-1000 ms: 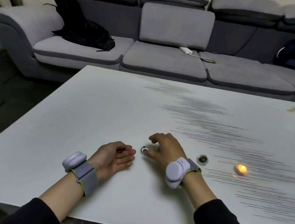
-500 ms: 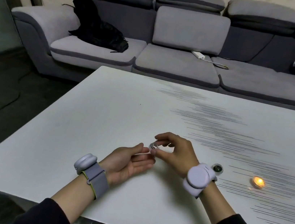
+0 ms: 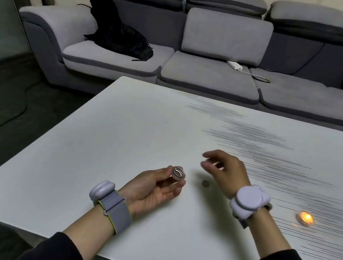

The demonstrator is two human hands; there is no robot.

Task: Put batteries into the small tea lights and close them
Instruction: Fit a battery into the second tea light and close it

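Left hand [image 3: 153,188]: palm up, fingertips clamped on small round translucent tea light [image 3: 178,173], underside up, now lifted clear of white desk [image 3: 102,142] | Right hand [image 3: 223,170]: drawn away from it, fingers loosely curled, blurred, grip unclear | Small dark disc [image 3: 205,183]: on desk between hands | Lit orange tea light [image 3: 306,217]: unchanged, right.

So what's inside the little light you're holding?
The left hand holds the tea light bottom up. Its open underside shows only a curved metal clip; no battery in view there. Fingers cover its lower part.
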